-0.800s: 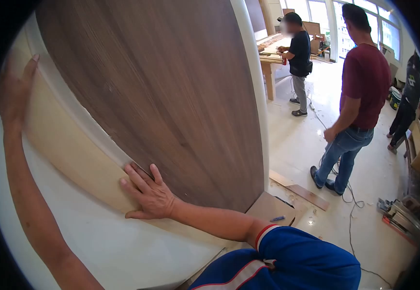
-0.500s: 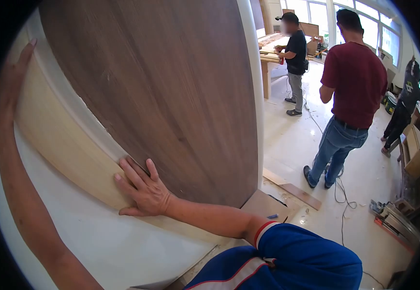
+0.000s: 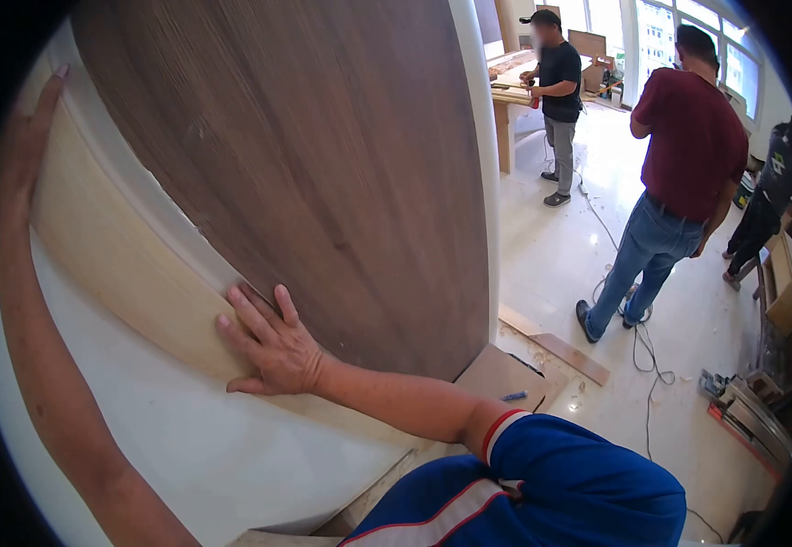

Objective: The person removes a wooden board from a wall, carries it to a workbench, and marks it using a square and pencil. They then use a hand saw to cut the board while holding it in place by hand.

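A long pale wood strip (image 3: 145, 287) runs upright along the left, beside a white strip and a dark brown wood-grain panel (image 3: 323, 173). High on the pale strip lies my left hand (image 3: 26, 150), flat, with a finger stretched upward at its edge; the rest of that hand is dim near the border of the view. My right hand (image 3: 277, 351) presses lower down with fingers spread, some fingertips at the edge of the brown panel. Neither hand grips anything. A white surface (image 3: 195, 447) extends below the pale strip.
A person in a maroon shirt (image 3: 692, 137) stands at the right. Another in black (image 3: 560, 82) works at a bench (image 3: 510, 91), and a third (image 3: 770, 187) is at the far right. A cable (image 3: 648, 392), board offcuts (image 3: 569, 356) and tools (image 3: 747, 415) lie on the floor.
Both my hands stay in nearly the same place on the strip. The person in maroon has shifted right and lowered an arm. The view has tilted slightly.
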Demonstrator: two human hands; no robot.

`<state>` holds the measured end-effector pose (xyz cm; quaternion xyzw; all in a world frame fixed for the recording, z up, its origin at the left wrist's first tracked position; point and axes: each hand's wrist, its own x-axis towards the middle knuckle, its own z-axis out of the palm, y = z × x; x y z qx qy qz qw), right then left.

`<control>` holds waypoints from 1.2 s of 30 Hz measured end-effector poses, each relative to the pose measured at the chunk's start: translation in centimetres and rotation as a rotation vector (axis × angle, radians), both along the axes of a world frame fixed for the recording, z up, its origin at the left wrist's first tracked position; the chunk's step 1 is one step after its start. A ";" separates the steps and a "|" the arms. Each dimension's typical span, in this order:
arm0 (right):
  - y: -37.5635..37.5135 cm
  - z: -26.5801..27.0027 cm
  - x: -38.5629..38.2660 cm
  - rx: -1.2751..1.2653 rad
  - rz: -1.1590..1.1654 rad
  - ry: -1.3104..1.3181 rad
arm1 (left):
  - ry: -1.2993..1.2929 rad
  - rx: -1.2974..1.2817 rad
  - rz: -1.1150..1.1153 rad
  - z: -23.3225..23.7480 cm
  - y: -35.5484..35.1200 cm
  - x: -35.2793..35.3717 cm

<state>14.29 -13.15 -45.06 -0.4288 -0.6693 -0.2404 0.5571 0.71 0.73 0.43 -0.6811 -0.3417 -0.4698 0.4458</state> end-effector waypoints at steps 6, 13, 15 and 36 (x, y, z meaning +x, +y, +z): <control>0.2 -0.3 0.1 -0.009 -0.004 -0.008 | 0.005 -0.087 0.015 0.4 1.3 -0.5; 0.2 -0.3 0.0 -0.020 -0.035 -0.027 | -0.026 0.006 -0.008 0.5 1.2 -0.3; 0.1 -0.2 -0.1 -0.025 -0.024 -0.021 | -0.040 0.002 -0.002 0.3 0.7 -0.1; 0.0 0.0 0.1 -0.001 -0.061 -0.037 | -0.067 -0.222 -0.039 0.5 2.2 -0.4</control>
